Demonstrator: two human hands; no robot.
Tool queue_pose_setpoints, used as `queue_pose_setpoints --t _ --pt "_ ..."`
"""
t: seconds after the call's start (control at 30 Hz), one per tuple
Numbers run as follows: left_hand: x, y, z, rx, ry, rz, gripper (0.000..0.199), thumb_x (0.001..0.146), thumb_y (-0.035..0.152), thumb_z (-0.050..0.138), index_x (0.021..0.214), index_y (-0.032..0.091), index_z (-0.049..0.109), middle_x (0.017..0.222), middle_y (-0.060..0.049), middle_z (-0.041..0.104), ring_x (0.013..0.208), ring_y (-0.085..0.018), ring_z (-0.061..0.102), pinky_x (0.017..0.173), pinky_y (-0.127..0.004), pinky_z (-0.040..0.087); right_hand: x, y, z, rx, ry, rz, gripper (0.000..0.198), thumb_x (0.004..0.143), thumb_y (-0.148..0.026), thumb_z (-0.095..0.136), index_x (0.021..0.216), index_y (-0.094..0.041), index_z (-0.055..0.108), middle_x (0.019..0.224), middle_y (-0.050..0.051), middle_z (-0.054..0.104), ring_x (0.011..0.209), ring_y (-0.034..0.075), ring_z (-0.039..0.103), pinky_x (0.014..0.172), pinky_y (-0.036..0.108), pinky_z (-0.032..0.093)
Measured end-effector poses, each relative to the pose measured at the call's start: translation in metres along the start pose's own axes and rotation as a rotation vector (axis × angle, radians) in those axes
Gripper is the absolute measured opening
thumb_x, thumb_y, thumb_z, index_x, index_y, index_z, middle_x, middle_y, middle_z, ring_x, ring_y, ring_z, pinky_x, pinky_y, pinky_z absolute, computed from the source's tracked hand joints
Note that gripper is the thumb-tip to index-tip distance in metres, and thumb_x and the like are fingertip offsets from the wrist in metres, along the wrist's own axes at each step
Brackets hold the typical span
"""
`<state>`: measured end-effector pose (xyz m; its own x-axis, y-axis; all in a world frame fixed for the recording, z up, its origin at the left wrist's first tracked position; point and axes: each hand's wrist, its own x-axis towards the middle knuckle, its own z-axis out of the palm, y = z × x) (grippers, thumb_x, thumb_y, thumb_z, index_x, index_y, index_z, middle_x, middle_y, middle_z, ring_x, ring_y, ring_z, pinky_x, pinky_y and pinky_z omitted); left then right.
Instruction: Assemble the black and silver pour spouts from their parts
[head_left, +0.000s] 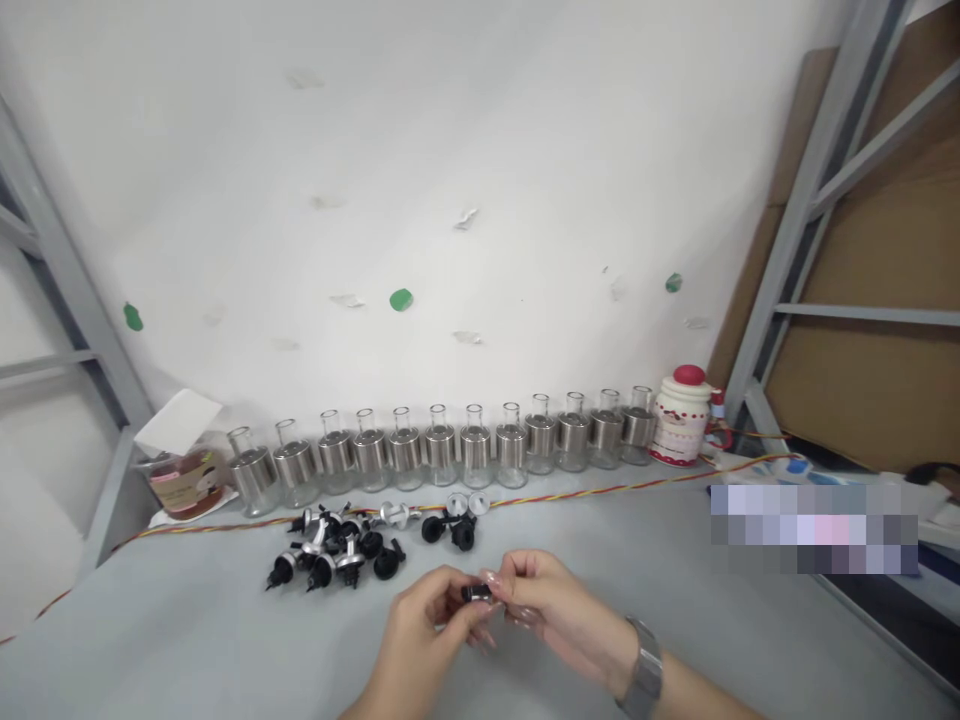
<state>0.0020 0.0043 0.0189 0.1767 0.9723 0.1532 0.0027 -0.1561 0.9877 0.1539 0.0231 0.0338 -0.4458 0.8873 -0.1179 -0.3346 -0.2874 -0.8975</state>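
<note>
My left hand (429, 618) and my right hand (551, 600) meet low in the middle, above the grey tabletop. Between their fingertips is a small black-and-silver bottle pourer piece (476, 593), pinched from both sides. Fingers cover much of it, so its exact shape is hard to make out. Beyond my left hand lies a loose pile of black-and-silver bottle pourers (349, 562), some with spouts sideways. A few black stopper parts (463, 537) and two pale round caps (478, 504) rest just behind my hands.
Along the wall stands a row of glass bottles (475, 443) with metal sleeves and open necks. A twisted red-yellow cord (577, 495) runs in front. A labelled jar (187, 485) stands left, a white canister (681, 420) with a red knob right. Grey metal posts (780, 230) frame the table.
</note>
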Motion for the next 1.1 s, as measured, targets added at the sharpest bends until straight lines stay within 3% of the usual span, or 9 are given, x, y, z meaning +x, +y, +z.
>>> queue_pose_setpoints --t 0.23,0.63,0.8,1.1 --pt "0.0 -0.004 0.0 0.034 -0.006 0.048 0.008 0.068 0.022 0.064 0.069 0.016 0.06 0.061 0.002 0.06 0.051 -0.012 0.059 0.05 -0.022 0.048 -0.003 -0.007 -0.003 0.003 -0.036 0.137 0.034 0.051 -0.03 0.076 0.053 -0.016 0.045 0.05 -0.004 0.048 0.045 0.006 0.034 0.048 0.021 0.016" --pt "-0.004 -0.005 -0.001 0.108 -0.009 0.096 0.005 0.07 0.022 0.06 0.071 0.017 0.061 0.065 0.001 0.058 0.054 -0.013 0.058 0.053 -0.023 0.049 -0.005 -0.011 -0.004 -0.042 -0.032 0.174 0.03 0.052 -0.026 0.073 0.051 -0.016 0.045 0.045 -0.007 0.041 0.041 0.005 0.025 0.046 0.023 0.012" --pt "-0.002 -0.007 -0.004 0.193 -0.011 0.143 0.006 0.07 0.024 0.061 0.071 0.018 0.061 0.063 0.001 0.054 0.054 -0.012 0.054 0.052 -0.023 0.05 -0.006 -0.012 -0.003 -0.051 -0.021 0.167 0.031 0.051 -0.027 0.075 0.051 -0.015 0.046 0.045 -0.007 0.042 0.042 0.005 0.029 0.047 0.022 0.014" --pt "-0.007 0.002 -0.006 0.422 -0.063 0.264 0.016 0.069 0.024 0.062 0.084 0.019 0.065 0.068 -0.004 0.062 0.062 -0.016 0.057 0.059 -0.022 0.047 -0.004 -0.001 -0.003 -0.049 0.01 0.147 0.034 0.058 -0.039 0.071 0.057 -0.016 0.047 0.055 -0.002 0.051 0.048 0.008 0.041 0.049 0.022 0.024"
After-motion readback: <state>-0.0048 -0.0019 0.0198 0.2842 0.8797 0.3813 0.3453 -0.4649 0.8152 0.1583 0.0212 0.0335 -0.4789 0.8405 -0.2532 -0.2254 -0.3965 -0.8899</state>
